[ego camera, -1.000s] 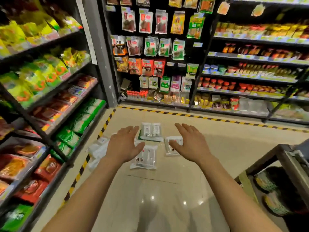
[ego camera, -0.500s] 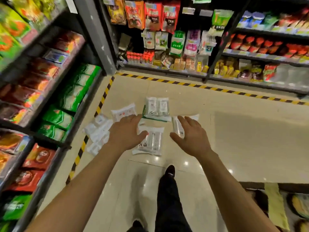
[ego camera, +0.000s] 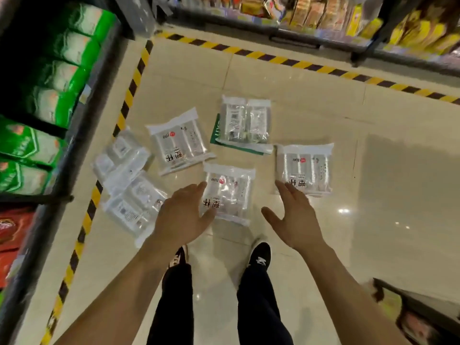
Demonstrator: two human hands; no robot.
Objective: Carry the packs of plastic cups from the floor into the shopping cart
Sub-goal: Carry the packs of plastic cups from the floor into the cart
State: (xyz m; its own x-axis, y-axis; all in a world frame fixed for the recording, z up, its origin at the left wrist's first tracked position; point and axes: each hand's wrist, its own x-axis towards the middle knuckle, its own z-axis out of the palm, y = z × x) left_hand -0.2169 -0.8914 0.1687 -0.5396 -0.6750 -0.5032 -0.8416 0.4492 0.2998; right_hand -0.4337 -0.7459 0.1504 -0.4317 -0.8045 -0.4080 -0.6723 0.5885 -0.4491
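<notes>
Several clear packs of plastic cups lie on the tiled floor. The nearest pack [ego camera: 230, 192] lies between my hands. My left hand [ego camera: 183, 216] is open, fingers spread, over that pack's left edge. My right hand [ego camera: 292, 217] is open and empty, just in front of another pack [ego camera: 305, 168] at the right. More packs lie further out: one at centre left [ego camera: 178, 141], one at the back [ego camera: 245, 122] on a green-edged sheet, and a loose pile [ego camera: 127, 180] at the left by the striped tape. The shopping cart's corner [ego camera: 420, 317] shows at the lower right.
Stocked shelves [ego camera: 44, 100] stand along the left and another row [ego camera: 323, 18] runs along the back. Yellow-black floor tape [ego camera: 129, 93] borders both. My legs and dark shoes [ego camera: 260, 256] stand just behind the packs.
The view has tilted down and closer to the floor. Both hands have lowered toward the packs, the left now over the nearest pack's edge. The cart corner has come into view.
</notes>
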